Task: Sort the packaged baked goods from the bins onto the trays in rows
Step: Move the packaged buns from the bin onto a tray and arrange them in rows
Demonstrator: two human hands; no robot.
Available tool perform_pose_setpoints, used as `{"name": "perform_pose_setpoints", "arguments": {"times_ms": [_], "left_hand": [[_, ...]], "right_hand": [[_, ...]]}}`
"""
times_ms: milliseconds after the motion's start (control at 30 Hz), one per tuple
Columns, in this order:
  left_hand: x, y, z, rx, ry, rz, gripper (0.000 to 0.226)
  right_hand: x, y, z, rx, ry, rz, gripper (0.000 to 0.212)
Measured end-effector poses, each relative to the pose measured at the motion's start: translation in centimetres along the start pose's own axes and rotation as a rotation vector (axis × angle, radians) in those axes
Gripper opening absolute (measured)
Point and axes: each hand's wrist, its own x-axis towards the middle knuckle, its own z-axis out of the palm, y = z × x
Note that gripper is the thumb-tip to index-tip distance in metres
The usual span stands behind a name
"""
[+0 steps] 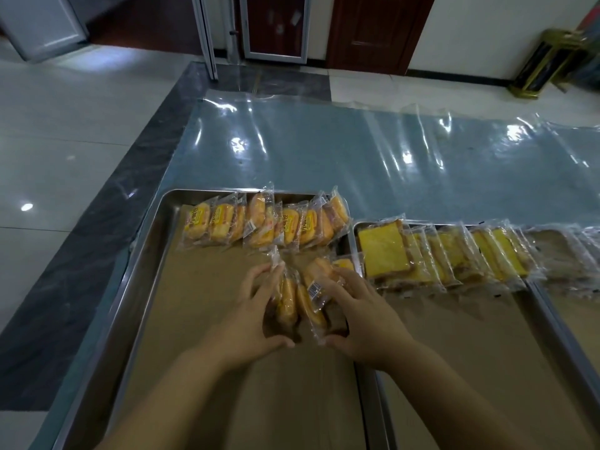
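Observation:
A steel tray (143,254) lined with brown paper lies on the left. Along its far edge leans a row of packaged yellow cakes (259,222) in clear wrappers. A small bunch of the same packaged cakes (302,297) stands on edge on the paper in the tray's right half. My left hand (250,319) grips the bunch from the left, and my right hand (360,316) grips it from the right, fingers over a wrapper with a barcode. A second tray (552,319) on the right carries a row of flat yellow packaged slices (438,254).
Clear plastic sheeting (357,151) covers the floor behind the trays. A third tray's corner (581,306) shows at the far right with more clear packets on it. Dark marble floor border (97,222) runs on the left. Doors and a brass stand are at the back.

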Motion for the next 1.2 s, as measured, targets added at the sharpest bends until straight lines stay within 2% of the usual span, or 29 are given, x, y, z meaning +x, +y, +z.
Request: {"name": "perform_pose_setpoints", "arguments": {"times_ms": [100,300,433,500,600,700,800,900,1033,1200], "left_hand": [[0.7,-0.3,0.6,0.038,0.156,0.027,0.101],[2.8,-0.7,-0.4,0.140,0.285,0.002,0.073],[4.1,-0.7,-1.3,0.284,0.367,0.075,0.060],[4.6,-0.6,-1.1,0.284,0.410,0.084,0.057],[4.7,-0.6,-0.2,0.295,0.362,0.082,0.061],[4.2,-1.1,0.8,0.290,0.281,0.055,0.068],[3.7,-1.2,0.8,0.243,0.283,0.028,0.072],[2.4,-0.7,0.3,0.242,0.288,0.012,0.076],[-0.1,0.7,-0.5,0.209,0.300,-0.007,0.066],[-2.8,3.7,-0.1,0.234,0.313,0.069,0.044]], "right_hand": [[0.8,-0.9,0.8,-0.153,0.005,0.047,0.079],[3.1,-2.2,2.1,-0.174,0.264,0.180,0.052],[5.2,-2.4,2.4,-0.218,0.312,0.283,0.049],[5.8,-2.4,2.5,-0.239,0.310,0.299,0.052],[6.1,-2.1,2.5,-0.271,0.303,0.274,0.056],[5.7,-1.5,2.6,-0.260,0.197,0.201,0.064],[4.7,-0.8,1.7,-0.187,0.113,0.154,0.068],[2.8,-1.1,-0.4,-0.152,0.122,0.125,0.064],[-0.6,-1.8,-3.1,-0.135,0.214,0.124,0.061],[-5.9,-1.6,-4.9,-0.056,0.298,0.155,0.044]]}}
